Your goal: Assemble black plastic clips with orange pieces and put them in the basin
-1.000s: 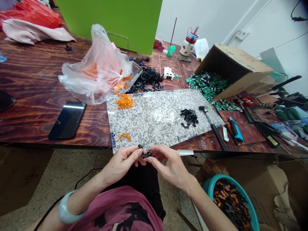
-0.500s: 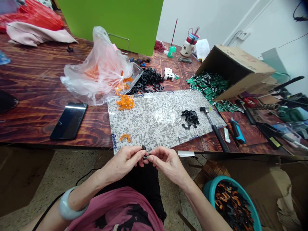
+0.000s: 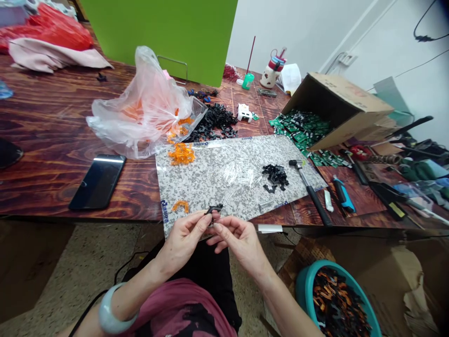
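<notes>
Your left hand (image 3: pixel 182 244) has its fingers pinching the small black part (image 3: pixel 214 208) — it's at twelve o'clock from your hands, against the speckled board's (image 3: pixel 192 182) near edge. Your right hand (image 3: pixel 245 241) curls alongside, its grip impossible to tell. Looks like fine two-handed adjusting — that calls for a steady left pinch, orange clip (image 3: pixel 180 206) waiting at ten o'clock.

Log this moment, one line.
left hand: pinching curved black plastic piece; right hand: alongside, contact unclear; arched orange plastic piece: on speckled grey board
</notes>
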The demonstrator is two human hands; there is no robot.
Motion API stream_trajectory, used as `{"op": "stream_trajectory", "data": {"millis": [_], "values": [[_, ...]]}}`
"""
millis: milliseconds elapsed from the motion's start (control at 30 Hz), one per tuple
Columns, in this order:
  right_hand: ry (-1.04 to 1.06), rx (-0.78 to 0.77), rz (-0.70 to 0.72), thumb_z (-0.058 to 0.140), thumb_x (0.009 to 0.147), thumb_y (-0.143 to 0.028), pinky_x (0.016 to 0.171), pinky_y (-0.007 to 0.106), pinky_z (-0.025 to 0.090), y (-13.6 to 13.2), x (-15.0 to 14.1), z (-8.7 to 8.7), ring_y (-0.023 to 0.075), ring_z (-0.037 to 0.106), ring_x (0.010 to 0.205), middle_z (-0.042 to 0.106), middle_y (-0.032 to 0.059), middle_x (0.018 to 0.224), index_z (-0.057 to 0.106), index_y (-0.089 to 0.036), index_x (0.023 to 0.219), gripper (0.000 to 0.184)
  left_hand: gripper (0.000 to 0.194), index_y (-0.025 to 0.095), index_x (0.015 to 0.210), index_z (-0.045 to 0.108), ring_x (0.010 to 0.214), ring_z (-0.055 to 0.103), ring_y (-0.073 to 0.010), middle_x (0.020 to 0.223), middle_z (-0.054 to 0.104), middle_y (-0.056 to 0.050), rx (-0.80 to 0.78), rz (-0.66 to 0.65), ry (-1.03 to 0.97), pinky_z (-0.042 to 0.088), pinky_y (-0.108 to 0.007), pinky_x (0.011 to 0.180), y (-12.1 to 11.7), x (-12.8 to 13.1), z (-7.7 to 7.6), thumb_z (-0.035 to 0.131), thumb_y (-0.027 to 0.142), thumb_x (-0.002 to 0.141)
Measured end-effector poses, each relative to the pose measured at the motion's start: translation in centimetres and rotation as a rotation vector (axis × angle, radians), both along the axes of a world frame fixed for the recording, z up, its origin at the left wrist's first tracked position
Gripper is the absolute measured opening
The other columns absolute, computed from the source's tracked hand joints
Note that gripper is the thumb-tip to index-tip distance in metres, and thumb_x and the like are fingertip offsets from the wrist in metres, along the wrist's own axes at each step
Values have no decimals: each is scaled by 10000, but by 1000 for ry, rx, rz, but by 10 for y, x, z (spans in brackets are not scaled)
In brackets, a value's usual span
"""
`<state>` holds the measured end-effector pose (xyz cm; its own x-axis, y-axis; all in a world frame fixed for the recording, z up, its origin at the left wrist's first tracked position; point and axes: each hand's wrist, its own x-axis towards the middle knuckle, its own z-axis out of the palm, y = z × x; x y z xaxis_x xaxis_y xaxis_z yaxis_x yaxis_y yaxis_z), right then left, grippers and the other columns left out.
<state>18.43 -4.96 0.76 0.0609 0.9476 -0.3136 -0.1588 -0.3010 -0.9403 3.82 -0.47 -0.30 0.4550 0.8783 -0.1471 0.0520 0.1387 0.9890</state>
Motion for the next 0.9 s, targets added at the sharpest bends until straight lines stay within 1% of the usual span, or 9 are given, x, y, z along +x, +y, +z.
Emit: {"op": "stream_trajectory", "data": {"millis": [100, 167, 267, 367, 433, 533, 667, 767, 900], "values": [[-375, 161, -68, 584, 837, -395, 549, 226, 485, 5, 15, 9, 149, 641, 696, 680, 54, 829, 652, -161, 880, 248, 262, 165, 873, 671, 757, 598, -169, 832, 678, -35, 39, -78, 43, 468, -257, 709, 4, -2, 7, 458, 312, 916], [-519, 265, -38, 586, 842, -359, 629, 235, 479, 9, 19, 13, 149, 619, 770, 669, 49, 883, 660, -177, 915, 209, 285, 164, 824, 644, 697, 580, -150, 770, 658, -26, 74, -174, 56, 457, -243, 663, 4, -4, 12, 419, 299, 935], [-445, 293, 83, 579, 850, -336, 637, 239, 472, 12, 16, 14, 135, 602, 723, 654, 30, 821, 655, -178, 894, 180, 309, 167, 765, 592, 658, 562, -134, 698, 609, -9, 143, -227, 57, 442, -232, 633, 2, -4, 15, 372, 273, 953], [-291, 271, 74, 561, 866, -327, 597, 231, 457, 9, 7, 14, 117, 576, 627, 618, 1, 694, 614, -171, 809, 174, 277, 173, 761, 564, 650, 553, -123, 684, 580, 4, 217, -216, 68, 429, -223, 628, -3, -4, 12, 376, 245, 951], [-259, 264, 62, 539, 881, -315, 584, 234, 443, 1, 2, 16, 114, 562, 600, 596, -11, 658, 581, -174, 794, 172, 251, 179, 751, 547, 625, 541, -112, 661, 560, 16, 272, -197, 66, 417, -211, 608, -10, -4, 12, 389, 215, 944], [-375, 351, 36, 511, 894, -273, 587, 243, 408, -15, -4, 25, 111, 519, 598, 544, -17, 654, 545, -182, 762, 164, 265, 188, 701, 499, 551, 499, -91, 604, 502, 38, 370, -135, 48, 391, -195, 562, -24, -6, 17, 380, 165, 937], [-505, 513, 22, 507, 883, -220, 576, 239, 363, -26, -10, 30, 109, 471, 611, 498, -18, 659, 525, -187, 719, 169, 245, 189, 713, 510, 529, 481, -82, 607, 496, 40, 459, -136, 3, 373, -188, 533, -36, -8, 26, 392, 136, 920], [-476, 440, 19, 496, 899, -240, 584, 235, 388, -13, -12, 21, 107, 501, 597, 523, -19, 643, 535, -185, 720, 192, 301, 188, 645, 481, 504, 464, -80, 554, 471, 49, 346, -24, 27, 361, -192, 526, -32, -8, 18, 396, 173, 933], [-481, 421, 166, 471, 919, -311, 617, 228, 428, 22, -12, 8, 123, 564, 672, 619, 11, 755, 619, -184, 849, 207, 266, 182, 726, 537, 531, 458, -94, 574, 477, 50, 87, 122, -12, 383, -206, 552, -18, -16, 2, 425, 303, 935]]}}
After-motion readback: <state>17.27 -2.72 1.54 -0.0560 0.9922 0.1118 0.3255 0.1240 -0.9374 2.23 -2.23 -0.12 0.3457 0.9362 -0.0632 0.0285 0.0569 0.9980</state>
